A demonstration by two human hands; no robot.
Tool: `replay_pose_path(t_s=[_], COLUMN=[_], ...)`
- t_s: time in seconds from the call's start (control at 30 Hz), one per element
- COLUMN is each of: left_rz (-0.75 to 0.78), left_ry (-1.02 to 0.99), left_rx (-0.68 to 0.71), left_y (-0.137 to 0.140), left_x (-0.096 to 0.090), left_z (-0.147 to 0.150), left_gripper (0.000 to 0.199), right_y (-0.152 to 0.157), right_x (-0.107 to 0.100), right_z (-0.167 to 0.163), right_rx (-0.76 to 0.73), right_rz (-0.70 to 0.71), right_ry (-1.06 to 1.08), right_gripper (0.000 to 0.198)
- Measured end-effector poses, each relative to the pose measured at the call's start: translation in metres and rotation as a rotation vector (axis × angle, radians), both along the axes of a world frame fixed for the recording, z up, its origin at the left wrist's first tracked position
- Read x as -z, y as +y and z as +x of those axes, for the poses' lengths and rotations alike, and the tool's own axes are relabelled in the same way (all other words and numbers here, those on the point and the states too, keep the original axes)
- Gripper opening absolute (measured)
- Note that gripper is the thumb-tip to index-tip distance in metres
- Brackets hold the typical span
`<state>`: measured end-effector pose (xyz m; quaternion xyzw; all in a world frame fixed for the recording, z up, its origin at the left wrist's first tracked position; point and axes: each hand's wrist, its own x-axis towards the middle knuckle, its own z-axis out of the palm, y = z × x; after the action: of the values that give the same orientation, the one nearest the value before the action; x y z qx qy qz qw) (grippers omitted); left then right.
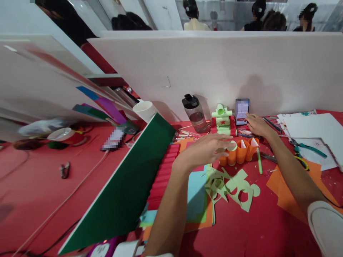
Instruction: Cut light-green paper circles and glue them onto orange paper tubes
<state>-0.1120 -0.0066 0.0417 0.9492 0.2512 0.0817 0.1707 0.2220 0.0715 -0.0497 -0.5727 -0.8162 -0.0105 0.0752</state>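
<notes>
My left hand [205, 149] reaches over the left end of a row of orange paper rolls [241, 152], its fingers stretched out and apart. Whether its fingertips touch the leftmost roll I cannot tell. My right hand [257, 125] is at the lower right edge of an upright phone [242, 111], fingers extended towards its lit screen and nothing held. Between the hands, near the wall, stands a red and light green paper model [223, 121] with a red star. Light green paper scraps [237, 191] with cut-out holes lie in front of the rolls, beside a green marker [259, 161].
A green board [125, 185] leans at the left by red pleated paper [164, 178] and coloured sheets [197, 200]. A water bottle [197, 116] stands by the white partition [214, 67]. Pliers [308, 147], orange paper [289, 196] and white sheets [316, 128] lie to the right.
</notes>
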Motion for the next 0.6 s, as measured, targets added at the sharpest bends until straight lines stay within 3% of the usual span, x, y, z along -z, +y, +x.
replay_pose_path(t_s=[0.2, 0.33, 0.5, 0.6], left_rz=[0.075, 0.096, 0.099, 0.100], left_ry=[-0.063, -0.066, -0.092, -0.102], left_rx=[0.097, 0.125, 0.125, 0.132], left_y=[0.001, 0.001, 0.001, 0.001], left_x=[0.000, -0.005, -0.008, -0.007], left_z=[-0.004, -0.004, -0.003, -0.002], left_gripper=[0.031, 0.026, 0.026, 0.028], right_y=[-0.003, -0.027, -0.078, -0.098], right_x=[-0.011, -0.035, -0.075, -0.087], right_z=[-0.001, -0.004, -0.017, -0.029], right_rx=[0.004, -0.052, -0.178, -0.270], right_rz=[0.026, 0.040, -0.234, -0.411], right_ry=[0.031, 0.288, 0.570, 0.510], right_gripper=[0.037, 0.036, 0.044, 0.068])
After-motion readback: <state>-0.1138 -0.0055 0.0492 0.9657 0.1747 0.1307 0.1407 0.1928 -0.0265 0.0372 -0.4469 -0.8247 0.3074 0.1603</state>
